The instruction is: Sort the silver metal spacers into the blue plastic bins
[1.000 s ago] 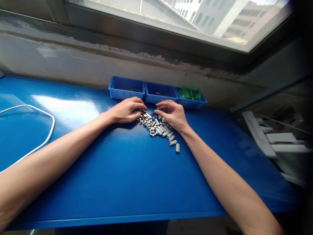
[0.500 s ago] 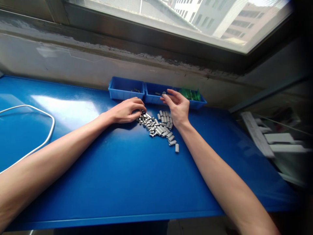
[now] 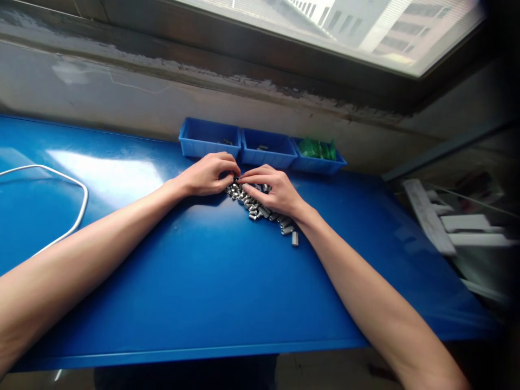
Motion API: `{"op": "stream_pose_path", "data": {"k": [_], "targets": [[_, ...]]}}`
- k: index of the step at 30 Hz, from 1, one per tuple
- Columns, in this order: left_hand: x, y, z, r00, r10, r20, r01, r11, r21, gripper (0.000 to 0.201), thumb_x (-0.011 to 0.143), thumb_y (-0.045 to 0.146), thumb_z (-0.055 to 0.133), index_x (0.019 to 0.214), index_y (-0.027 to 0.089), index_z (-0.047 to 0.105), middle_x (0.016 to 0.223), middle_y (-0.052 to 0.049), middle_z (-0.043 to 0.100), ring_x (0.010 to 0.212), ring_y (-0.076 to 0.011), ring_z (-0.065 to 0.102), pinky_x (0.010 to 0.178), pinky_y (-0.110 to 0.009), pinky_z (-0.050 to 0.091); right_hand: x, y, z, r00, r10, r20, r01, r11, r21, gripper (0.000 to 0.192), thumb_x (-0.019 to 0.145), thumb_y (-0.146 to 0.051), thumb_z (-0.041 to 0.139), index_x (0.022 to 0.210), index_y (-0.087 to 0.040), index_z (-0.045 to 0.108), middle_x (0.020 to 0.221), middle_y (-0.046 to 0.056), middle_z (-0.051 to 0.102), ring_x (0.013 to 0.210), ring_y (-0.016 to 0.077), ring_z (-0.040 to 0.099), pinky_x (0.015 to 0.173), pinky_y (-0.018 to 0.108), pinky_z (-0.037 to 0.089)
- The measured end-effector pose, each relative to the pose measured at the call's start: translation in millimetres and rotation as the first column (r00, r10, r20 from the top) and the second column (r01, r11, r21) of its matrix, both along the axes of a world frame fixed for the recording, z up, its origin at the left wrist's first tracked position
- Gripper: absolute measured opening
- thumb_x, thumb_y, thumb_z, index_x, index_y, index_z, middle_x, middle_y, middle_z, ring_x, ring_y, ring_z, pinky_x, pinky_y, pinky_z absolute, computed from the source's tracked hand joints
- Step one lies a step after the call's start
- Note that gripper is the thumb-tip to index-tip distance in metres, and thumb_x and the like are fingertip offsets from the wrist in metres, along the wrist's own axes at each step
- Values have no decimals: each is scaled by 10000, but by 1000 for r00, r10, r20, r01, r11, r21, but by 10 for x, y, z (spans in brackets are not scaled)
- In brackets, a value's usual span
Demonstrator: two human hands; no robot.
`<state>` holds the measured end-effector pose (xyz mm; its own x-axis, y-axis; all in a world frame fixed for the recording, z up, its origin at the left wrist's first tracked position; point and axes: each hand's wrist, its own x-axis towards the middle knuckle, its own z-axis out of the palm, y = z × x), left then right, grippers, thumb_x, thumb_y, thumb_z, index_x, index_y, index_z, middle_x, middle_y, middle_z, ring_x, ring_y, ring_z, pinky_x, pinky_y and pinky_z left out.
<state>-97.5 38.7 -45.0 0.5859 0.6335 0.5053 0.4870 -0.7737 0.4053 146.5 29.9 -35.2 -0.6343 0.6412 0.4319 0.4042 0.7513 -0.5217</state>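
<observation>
A pile of small shiny metal parts (image 3: 246,201) lies on the blue table, with longer hex-shaped metal pieces (image 3: 286,230) along its right side. At the pile's far left end is my left hand (image 3: 211,174), its fingers curled and the thumb close to the index finger; whatever they hold is hidden. My right hand (image 3: 278,190) reaches over the pile from the right, fingers stretched out and thumb apart, the fingertips close to those of the left hand. It covers part of the hex pieces. A lone hex piece (image 3: 295,239) stands apart at the near right.
Behind the pile stand three blue bins: a left bin (image 3: 209,147) and a middle bin (image 3: 268,157) with a few small metal parts, and a right bin (image 3: 325,167) holding green plastic (image 3: 317,148). A white cable (image 3: 83,203) curves across the table's left.
My right hand has come down from the middle bin, where it pinched a small metal part, to the pile beside my left hand. The left hand stays at the pile. The view has shifted slightly.
</observation>
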Motion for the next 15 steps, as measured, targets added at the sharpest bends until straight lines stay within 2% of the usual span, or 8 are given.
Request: {"op": "stream_pose_path", "data": {"k": [10, 15], "targets": [[-2, 5, -9, 1000, 0, 26, 0, 1000, 24, 283, 875, 230, 561, 979, 164, 815, 1012, -102, 772, 934, -230, 706, 863, -340, 535, -7, -1, -49, 985, -158, -65, 158, 987, -4, 131, 905, -290, 727, 902, -253, 853, 992, 59, 843, 938, 265, 771, 907, 416, 608], [-4, -13, 9, 999, -3, 43, 3, 1000, -4, 274, 853, 226, 579, 976, 168, 817, 988, -86, 759, 888, -209, 697, 832, -319, 529, -24, -17, -35, 983, -169, -77, 169, 986, -12, 129, 894, -308, 732, 851, -240, 833, 932, 59, 834, 881, 259, 770, 843, 398, 607]]}}
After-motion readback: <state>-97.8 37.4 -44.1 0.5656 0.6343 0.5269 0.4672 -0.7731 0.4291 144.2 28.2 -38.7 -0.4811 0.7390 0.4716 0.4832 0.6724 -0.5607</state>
